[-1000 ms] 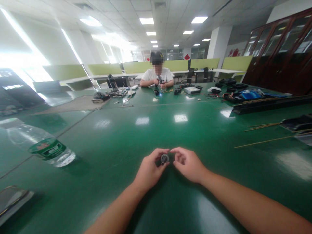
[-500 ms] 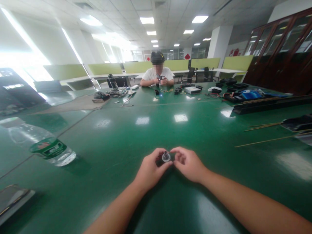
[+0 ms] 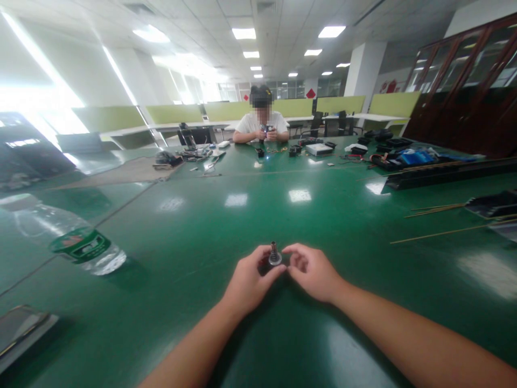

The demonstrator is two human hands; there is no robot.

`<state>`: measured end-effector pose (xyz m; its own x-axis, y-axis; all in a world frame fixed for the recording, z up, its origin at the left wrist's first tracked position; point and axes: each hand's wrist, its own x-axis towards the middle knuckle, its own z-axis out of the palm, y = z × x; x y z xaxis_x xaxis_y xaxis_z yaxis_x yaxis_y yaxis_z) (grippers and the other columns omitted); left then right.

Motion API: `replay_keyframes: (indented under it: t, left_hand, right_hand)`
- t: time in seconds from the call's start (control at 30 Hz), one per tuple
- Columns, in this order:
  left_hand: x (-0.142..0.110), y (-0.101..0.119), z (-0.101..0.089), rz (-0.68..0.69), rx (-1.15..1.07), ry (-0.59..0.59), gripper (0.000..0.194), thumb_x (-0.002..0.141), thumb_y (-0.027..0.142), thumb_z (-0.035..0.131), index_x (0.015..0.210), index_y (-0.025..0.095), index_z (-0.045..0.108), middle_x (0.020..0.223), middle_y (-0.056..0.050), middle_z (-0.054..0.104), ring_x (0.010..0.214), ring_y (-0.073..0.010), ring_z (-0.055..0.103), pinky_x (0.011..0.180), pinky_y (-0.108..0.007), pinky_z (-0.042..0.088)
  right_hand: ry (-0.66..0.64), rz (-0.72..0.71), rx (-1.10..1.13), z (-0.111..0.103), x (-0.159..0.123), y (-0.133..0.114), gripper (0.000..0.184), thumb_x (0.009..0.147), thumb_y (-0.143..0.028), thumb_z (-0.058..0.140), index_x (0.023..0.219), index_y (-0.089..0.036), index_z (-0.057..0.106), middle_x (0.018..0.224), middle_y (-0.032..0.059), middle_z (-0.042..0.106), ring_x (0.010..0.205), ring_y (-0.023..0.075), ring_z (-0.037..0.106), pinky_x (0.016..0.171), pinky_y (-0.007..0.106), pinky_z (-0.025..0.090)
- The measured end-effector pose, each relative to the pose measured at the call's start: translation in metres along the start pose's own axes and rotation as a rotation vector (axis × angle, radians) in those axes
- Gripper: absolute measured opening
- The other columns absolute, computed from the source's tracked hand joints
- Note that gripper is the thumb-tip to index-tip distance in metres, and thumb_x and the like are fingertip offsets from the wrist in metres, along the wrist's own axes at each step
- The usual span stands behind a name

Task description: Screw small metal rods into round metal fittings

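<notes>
The table (image 3: 258, 215) is green and glossy, with ceiling lights (image 3: 243, 33) mirrored in it and a seam running across its left part. At its near side, a small metal part (image 3: 275, 254) sits between the two hands, its narrow stem pointing up. The left hand (image 3: 247, 277) curls around it, thumb in front and fingers on the far side; whether they pinch it firmly, I cannot tell. The right hand (image 3: 313, 272) is loosely curled beside the part, index finger and thumb apart, their tips close to the left hand's.

To the left are a clear bottle (image 3: 81, 242) with a green label and, nearer, a flat dark object (image 3: 22, 331) cut off by the view's edge. On the right lie thin rods (image 3: 438, 234) and dark trays (image 3: 495, 205).

Across the table a person (image 3: 262, 126) in a white top holds something too small to make out, with scattered gear around. Behind stand yellow-green partitions (image 3: 339, 104), white desks (image 3: 382, 117) and dark chairs (image 3: 316, 124). Bright windows (image 3: 36, 70) fill the left side; a dark red-brown cabinet (image 3: 464, 86) with glass doors stands on the right.
</notes>
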<state>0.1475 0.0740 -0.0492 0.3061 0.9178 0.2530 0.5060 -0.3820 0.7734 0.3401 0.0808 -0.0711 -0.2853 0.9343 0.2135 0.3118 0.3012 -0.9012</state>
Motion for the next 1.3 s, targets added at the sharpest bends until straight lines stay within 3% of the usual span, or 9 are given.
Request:
replay_keyframes:
  t: [0.3,0.57,0.77,1.1,1.3]
  left_hand:
    - [0.0005,-0.0008,-0.001,0.041,0.083,0.069,0.026,0.086,0.036,0.066,0.106,0.021,0.066,0.097,-0.004,0.071,0.086,-0.019,0.067,0.079,-0.03,0.054]
    - [0.0007,-0.0028,-0.0002,0.032,0.057,0.134,0.035,0.075,0.028,0.078,0.107,0.022,0.066,0.103,-0.003,0.071,0.091,-0.0194,0.067,0.084,-0.032,0.055]
    - [0.0002,-0.0022,-0.0021,0.078,0.138,0.116,0.022,0.076,0.027,0.076,0.096,0.022,0.068,0.092,-0.003,0.07,0.082,-0.0185,0.065,0.074,-0.03,0.052]
    - [0.0008,0.0054,-0.0045,0.147,0.131,0.101,0.019,0.081,0.027,0.071,0.099,0.022,0.071,0.096,-0.005,0.069,0.089,-0.0199,0.063,0.079,-0.031,0.051]
    - [0.0009,0.0023,-0.0035,0.156,0.116,0.076,0.021,0.082,0.024,0.069,0.103,0.025,0.071,0.098,-0.004,0.067,0.093,-0.0184,0.062,0.082,-0.029,0.05]
  right_hand:
    - [-0.002,0.001,0.001,0.0004,0.0006,0.0024,0.035,0.077,-0.009,0.06,0.11,-0.017,0.066,0.073,-0.0018,0.064,0.059,0.01,0.055,0.058,0.021,0.044]
    - [0.004,-0.01,0.002,-0.0001,-0.0006,0.0008,0.035,0.077,-0.008,0.06,0.11,-0.018,0.065,0.074,-0.0016,0.064,0.061,0.0109,0.057,0.061,0.021,0.046]
    - [0.006,-0.007,0.011,-0.0004,-0.0009,0.0006,0.035,0.076,-0.008,0.06,0.109,-0.018,0.065,0.074,-0.0017,0.065,0.062,0.0114,0.058,0.061,0.022,0.047]
    - [0.019,-0.034,0.06,0.0002,-0.0018,0.0015,0.035,0.076,-0.009,0.06,0.11,-0.018,0.065,0.088,0.0032,0.07,0.073,0.0148,0.064,0.068,0.025,0.051]
    - [0.034,-0.05,0.008,-0.0022,-0.0031,-0.0039,0.033,0.075,-0.01,0.061,0.106,-0.018,0.066,0.084,0.0017,0.068,0.069,0.0143,0.062,0.064,0.024,0.049]
